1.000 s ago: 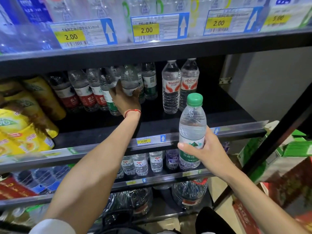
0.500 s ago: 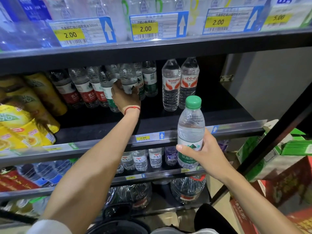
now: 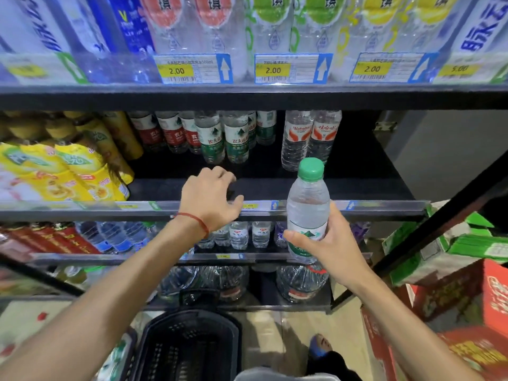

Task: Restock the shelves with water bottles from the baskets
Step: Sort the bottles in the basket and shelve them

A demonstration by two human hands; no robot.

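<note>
My right hand [image 3: 332, 243] grips a clear water bottle [image 3: 308, 204] with a green cap and green label, upright in front of the middle shelf [image 3: 330, 188]. My left hand [image 3: 211, 199] hovers over that shelf's front edge with loosely curled fingers and holds nothing; a red string circles its wrist. At the back of the shelf stand green-label bottles [image 3: 224, 138], red-label bottles [image 3: 170, 132] and two taller bottles [image 3: 310, 138]. A black basket [image 3: 189, 345] sits on the floor below my arms.
Yellow drink bottles [image 3: 63, 166] fill the shelf's left side. An upper shelf with price tags [image 3: 272, 68] hangs overhead. Lower shelves hold small bottles [image 3: 239, 235] and large jugs [image 3: 302, 281]. Green and red cartons [image 3: 450, 259] stack at the right behind a black post.
My left hand let go of the bottles at the back of the shelf and drew back to the front edge. The right hand keeps the bottle in about the same place.
</note>
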